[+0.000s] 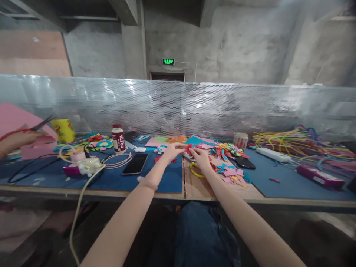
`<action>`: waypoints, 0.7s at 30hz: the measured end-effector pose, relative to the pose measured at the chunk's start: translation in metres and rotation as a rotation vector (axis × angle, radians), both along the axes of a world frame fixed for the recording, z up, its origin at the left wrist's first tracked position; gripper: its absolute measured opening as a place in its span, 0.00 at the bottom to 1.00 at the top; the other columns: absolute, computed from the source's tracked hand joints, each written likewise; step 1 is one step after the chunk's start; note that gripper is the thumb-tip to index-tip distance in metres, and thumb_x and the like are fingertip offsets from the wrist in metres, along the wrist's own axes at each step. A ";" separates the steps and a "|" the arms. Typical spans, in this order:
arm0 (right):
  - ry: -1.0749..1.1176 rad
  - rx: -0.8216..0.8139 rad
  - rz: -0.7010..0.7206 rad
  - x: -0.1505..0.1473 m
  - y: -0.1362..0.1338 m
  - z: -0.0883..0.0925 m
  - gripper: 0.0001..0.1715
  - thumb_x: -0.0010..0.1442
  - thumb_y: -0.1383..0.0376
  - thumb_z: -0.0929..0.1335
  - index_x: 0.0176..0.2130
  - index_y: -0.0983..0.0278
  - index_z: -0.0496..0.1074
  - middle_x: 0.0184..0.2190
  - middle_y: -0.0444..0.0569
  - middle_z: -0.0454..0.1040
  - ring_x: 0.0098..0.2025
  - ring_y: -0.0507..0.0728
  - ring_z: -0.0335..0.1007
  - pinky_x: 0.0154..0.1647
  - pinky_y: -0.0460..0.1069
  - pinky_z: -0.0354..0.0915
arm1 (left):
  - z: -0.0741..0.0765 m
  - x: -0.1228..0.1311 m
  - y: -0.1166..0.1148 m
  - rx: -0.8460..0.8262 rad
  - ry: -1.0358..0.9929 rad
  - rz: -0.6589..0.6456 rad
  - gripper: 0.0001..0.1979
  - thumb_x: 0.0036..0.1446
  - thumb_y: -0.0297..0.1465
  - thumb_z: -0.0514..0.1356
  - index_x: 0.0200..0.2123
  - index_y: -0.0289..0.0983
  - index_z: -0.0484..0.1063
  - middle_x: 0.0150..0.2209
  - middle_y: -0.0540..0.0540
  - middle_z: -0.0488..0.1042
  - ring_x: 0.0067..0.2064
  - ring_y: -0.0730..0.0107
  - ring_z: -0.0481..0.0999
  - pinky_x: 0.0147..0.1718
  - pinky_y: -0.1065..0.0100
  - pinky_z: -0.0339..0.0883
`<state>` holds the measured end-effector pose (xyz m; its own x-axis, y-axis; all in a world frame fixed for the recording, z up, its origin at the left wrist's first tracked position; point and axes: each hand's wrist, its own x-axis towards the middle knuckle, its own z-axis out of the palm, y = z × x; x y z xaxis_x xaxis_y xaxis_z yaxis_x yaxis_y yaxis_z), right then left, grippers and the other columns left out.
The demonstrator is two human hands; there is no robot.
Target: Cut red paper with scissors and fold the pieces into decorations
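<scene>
My left hand (172, 151) and my right hand (200, 157) meet above the table's middle seam, both pinched on a small red paper piece (189, 149) held between their fingertips. Below my right hand lie yellow-handled scissors (194, 171) on the bare wood. Pink, yellow and blue paper scraps (233, 177) are scattered just right of that hand. A black phone (135, 164) lies on the blue mat left of my left hand.
A Costa bottle (118, 138), a yellow cup (64, 130), cables and a pink charger (75, 163) sit at left. Another person's hand (16, 140) cuts pink paper with red scissors. Coloured paper sheets (169, 140), a second phone (244, 163), a power strip (273, 154) and pipe cleaners (294, 142) lie right.
</scene>
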<state>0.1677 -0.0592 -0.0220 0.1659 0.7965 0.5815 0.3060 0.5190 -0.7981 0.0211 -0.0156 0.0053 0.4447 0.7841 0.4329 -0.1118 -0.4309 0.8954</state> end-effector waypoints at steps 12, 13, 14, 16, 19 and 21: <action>0.003 -0.041 0.028 0.000 0.001 -0.001 0.16 0.48 0.55 0.64 0.26 0.67 0.70 0.21 0.44 0.69 0.24 0.50 0.60 0.27 0.45 0.56 | 0.001 0.000 -0.003 -0.031 0.026 0.028 0.14 0.40 0.24 0.62 0.35 0.31 0.74 0.32 0.43 0.76 0.31 0.71 0.73 0.36 0.67 0.66; 0.005 -0.046 0.052 0.000 0.000 -0.001 0.16 0.47 0.56 0.65 0.26 0.67 0.70 0.21 0.44 0.69 0.24 0.50 0.60 0.27 0.45 0.56 | 0.001 0.000 -0.003 -0.039 0.023 0.031 0.14 0.40 0.24 0.62 0.35 0.31 0.74 0.32 0.43 0.76 0.31 0.71 0.73 0.36 0.67 0.66; 0.005 -0.051 0.065 -0.001 0.000 0.000 0.15 0.47 0.56 0.65 0.25 0.66 0.69 0.20 0.43 0.68 0.24 0.50 0.60 0.27 0.45 0.56 | 0.001 0.000 -0.003 -0.045 0.022 0.031 0.14 0.40 0.24 0.62 0.35 0.31 0.74 0.32 0.43 0.76 0.31 0.71 0.73 0.36 0.67 0.66; 0.000 -0.056 0.062 -0.002 -0.002 0.001 0.15 0.45 0.55 0.65 0.21 0.66 0.66 0.18 0.42 0.65 0.23 0.50 0.58 0.25 0.45 0.55 | 0.000 0.000 -0.003 -0.056 0.030 0.024 0.15 0.39 0.25 0.63 0.35 0.31 0.74 0.33 0.42 0.76 0.31 0.71 0.73 0.37 0.67 0.66; -0.012 -0.056 0.052 -0.003 -0.005 0.004 0.16 0.44 0.56 0.65 0.18 0.65 0.61 0.15 0.41 0.62 0.22 0.50 0.56 0.24 0.45 0.54 | 0.000 0.000 -0.002 -0.063 0.030 0.016 0.15 0.39 0.25 0.63 0.35 0.31 0.74 0.32 0.42 0.76 0.31 0.72 0.73 0.37 0.67 0.66; -0.031 -0.056 0.076 -0.005 -0.007 0.006 0.16 0.44 0.56 0.65 0.17 0.64 0.60 0.15 0.41 0.60 0.21 0.50 0.56 0.23 0.45 0.54 | -0.001 0.000 -0.002 -0.066 0.013 0.027 0.14 0.39 0.24 0.63 0.35 0.31 0.74 0.32 0.43 0.76 0.30 0.72 0.73 0.37 0.67 0.66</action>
<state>0.1630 -0.0663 -0.0160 0.0864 0.8375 0.5396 0.2926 0.4964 -0.8173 0.0212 -0.0174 0.0046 0.4284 0.8225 0.3741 -0.0891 -0.3735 0.9233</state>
